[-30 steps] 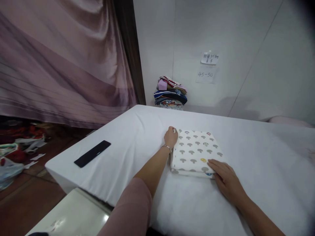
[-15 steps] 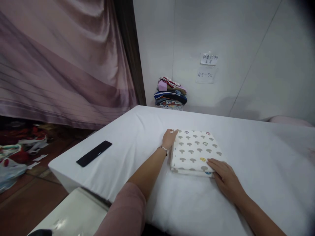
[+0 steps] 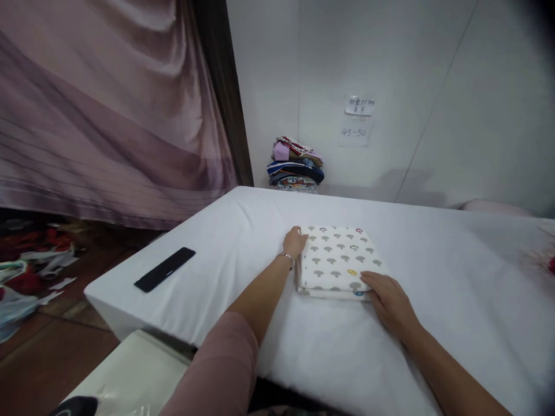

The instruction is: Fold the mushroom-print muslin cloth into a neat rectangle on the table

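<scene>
A folded white cloth with a grey mushroom print (image 3: 338, 260) lies on the white-covered table (image 3: 243, 242). My left hand (image 3: 296, 242) rests against the cloth's far left corner, fingers curled onto its edge. My right hand (image 3: 388, 300) lies at the near right corner, fingers flat on the top of the cloth. A thin bracelet circles my left wrist, and a pink sleeve covers my upper left arm.
A black phone (image 3: 165, 269) lies near the table's left edge. A stack of folded clothes (image 3: 295, 164) sits at the back against the white wall, below two paper notes (image 3: 356, 118). A mauve curtain (image 3: 108, 110) hangs at left. Clutter lies on the floor (image 3: 26, 271).
My left hand has gone from a loose fist beside the corner to fingers curled on the cloth's edge. The view has shifted slightly; the cloth and right hand stay put.
</scene>
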Demonstrator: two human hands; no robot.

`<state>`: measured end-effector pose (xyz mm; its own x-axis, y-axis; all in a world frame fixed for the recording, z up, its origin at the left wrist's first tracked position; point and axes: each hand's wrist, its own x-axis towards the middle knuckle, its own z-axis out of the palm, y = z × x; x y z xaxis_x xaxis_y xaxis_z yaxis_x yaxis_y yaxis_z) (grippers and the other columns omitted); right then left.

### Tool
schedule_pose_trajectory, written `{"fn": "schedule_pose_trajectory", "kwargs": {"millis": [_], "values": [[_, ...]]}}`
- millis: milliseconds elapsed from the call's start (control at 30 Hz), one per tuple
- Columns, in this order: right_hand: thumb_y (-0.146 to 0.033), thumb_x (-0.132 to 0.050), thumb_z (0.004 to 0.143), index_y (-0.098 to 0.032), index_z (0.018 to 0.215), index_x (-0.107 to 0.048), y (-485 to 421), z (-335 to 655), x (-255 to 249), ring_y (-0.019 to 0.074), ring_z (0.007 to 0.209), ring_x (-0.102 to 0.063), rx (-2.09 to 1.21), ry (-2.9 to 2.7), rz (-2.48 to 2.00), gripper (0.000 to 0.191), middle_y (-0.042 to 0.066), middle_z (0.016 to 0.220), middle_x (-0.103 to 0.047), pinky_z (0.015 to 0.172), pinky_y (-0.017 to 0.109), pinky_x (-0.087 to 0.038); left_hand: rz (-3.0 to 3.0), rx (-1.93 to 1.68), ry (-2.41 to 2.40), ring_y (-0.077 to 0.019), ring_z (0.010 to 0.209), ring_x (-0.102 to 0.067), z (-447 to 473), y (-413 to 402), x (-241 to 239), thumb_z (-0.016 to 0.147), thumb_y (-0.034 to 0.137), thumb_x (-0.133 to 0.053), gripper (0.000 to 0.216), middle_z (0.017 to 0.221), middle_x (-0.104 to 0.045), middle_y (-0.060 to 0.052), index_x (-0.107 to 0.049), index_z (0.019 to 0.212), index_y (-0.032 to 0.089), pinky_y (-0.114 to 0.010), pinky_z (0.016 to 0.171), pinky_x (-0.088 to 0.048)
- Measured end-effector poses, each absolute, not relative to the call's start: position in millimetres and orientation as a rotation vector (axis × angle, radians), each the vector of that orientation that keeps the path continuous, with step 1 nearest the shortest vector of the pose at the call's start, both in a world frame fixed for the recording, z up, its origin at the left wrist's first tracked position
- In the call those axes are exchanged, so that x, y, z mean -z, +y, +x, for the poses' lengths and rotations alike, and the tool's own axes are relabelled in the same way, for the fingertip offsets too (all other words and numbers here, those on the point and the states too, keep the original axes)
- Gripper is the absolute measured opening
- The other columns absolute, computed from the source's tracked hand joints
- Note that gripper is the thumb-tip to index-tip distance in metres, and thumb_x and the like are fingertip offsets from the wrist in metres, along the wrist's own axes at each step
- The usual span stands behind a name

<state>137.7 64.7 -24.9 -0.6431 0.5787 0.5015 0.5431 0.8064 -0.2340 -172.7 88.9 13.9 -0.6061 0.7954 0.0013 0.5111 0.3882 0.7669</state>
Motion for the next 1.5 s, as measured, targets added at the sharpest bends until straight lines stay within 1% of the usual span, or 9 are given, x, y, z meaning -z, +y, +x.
{"fn": "schedule_pose_trajectory", "kwargs": {"millis": [300, 467, 667, 800, 967, 1067, 1167, 1333, 1500], "values": [[-0.015, -0.038, 0.081, -0.025, 0.114, -0.061, 65.0, 139.8, 27.9, 0.0245, 0.115, -0.056, -0.145, -2.424, -0.811, 0.041, 0.007, 0.121, -0.063, 0.098, 0.048, -0.040, 1.136, -1.272, 2.074, -0.0182, 0.094, -0.063, -167.6, 69.4, 3.8, 0.081, 0.029, -0.058, 0.057, 0.108, -0.068, -0.008, -0.040, 0.134, 0.018, -0.028, 0.084, -0.045], [-0.016, -0.039, 0.079, -0.023, 0.113, -0.061, 61.7, 140.4, 28.2, 0.0248, 0.114, -0.056, -0.251, -2.346, -0.873, 0.041, 0.006, 0.122, -0.062, 0.098, 0.049, -0.042, 1.067, -1.498, 1.900, -0.0164, 0.103, -0.061, -160.6, 52.6, 19.5, 0.083, 0.024, -0.054, 0.059, 0.120, -0.063, -0.009, -0.033, 0.138, 0.018, -0.027, 0.091, -0.043], [-0.032, -0.047, 0.083, -0.029, 0.114, -0.063, 53.9, 100.8, -18.8, 0.0263, 0.113, -0.057, -0.650, -2.210, -1.061, 0.035, 0.003, 0.123, -0.062, 0.085, 0.039, -0.053, 1.192, -1.465, 2.011, -0.0188, 0.105, -0.059, -143.2, 38.7, 6.3, 0.086, 0.025, -0.050, 0.050, 0.119, -0.063, -0.008, -0.039, 0.135, 0.020, -0.031, 0.093, -0.043], [-0.036, -0.049, 0.084, -0.022, 0.114, -0.062, 71.3, 38.4, -41.6, 0.0234, 0.104, -0.061, -0.897, -2.149, -1.012, 0.036, 0.007, 0.114, -0.066, 0.086, 0.037, -0.052, 1.371, -1.434, 1.974, -0.0187, 0.105, -0.060, -132.0, 33.8, -1.9, 0.087, 0.022, -0.049, 0.049, 0.124, -0.060, -0.008, -0.040, 0.135, 0.022, -0.032, 0.093, -0.043], [-0.043, -0.047, 0.086, -0.013, 0.128, -0.050, 108.9, -23.5, -36.9, 0.0187, 0.077, -0.066, -1.029, -2.125, -1.273, 0.052, 0.011, 0.102, -0.068, 0.058, 0.027, -0.052, 1.407, -1.486, 1.859, -0.0172, 0.101, -0.062, -133.7, 31.8, 2.6, 0.087, 0.017, -0.044, 0.044, 0.117, -0.064, -0.006, -0.044, 0.131, 0.022, -0.029, 0.089, -0.045], [-0.046, -0.048, 0.085, -0.011, 0.130, -0.047, 120.2, -41.0, -33.0, 0.0153, 0.058, -0.062, -0.993, -2.192, -1.377, 0.057, 0.008, 0.083, -0.069, 0.052, 0.025, -0.047, 1.396, -1.526, 1.837, -0.0163, 0.099, -0.062, -138.2, 32.5, 5.5, 0.086, 0.013, -0.043, 0.042, 0.106, -0.069, -0.005, -0.047, 0.128, 0.021, -0.027, 0.087, -0.046], [-0.045, -0.049, 0.084, -0.011, 0.126, -0.051, 124.1, -51.0, -32.9, 0.0136, 0.053, -0.058, -0.867, -2.279, -1.414, 0.054, 0.005, 0.074, -0.067, 0.055, 0.025, -0.046, 1.387, -1.538, 1.806, -0.0150, 0.089, -0.064, -140.9, 35.1, 8.1, 0.084, 0.012, -0.043, 0.041, 0.092, -0.071, -0.001, -0.050, 0.124, 0.022, -0.026, 0.082, -0.047], [-0.041, -0.049, 0.083, -0.012, 0.119, -0.058, 127.8, -65.3, -33.3, 0.0168, 0.063, -0.062, -0.696, -2.372, -1.458, 0.047, 0.007, 0.082, -0.069, 0.062, 0.026, -0.045, 1.170, -1.593, 1.795, -0.0146, 0.095, -0.062, -145.5, 42.7, 15.9, 0.085, 0.015, -0.044, 0.040, 0.102, -0.069, -0.002, -0.049, 0.124, 0.022, -0.026, 0.086, -0.046], [-0.040, -0.048, 0.084, -0.012, 0.104, -0.067, 127.9, -74.1, -33.6, 0.0204, 0.079, -0.064, -0.630, -2.428, -1.407, 0.039, 0.011, 0.089, -0.070, 0.070, 0.027, -0.043, 0.997, -1.591, 1.912, -0.0169, 0.096, -0.062, -154.4, 45.3, 21.8, 0.084, 0.018, -0.046, 0.028, 0.103, -0.069, -0.005, -0.059, 0.109, 0.020, -0.029, 0.087, -0.046]]}}
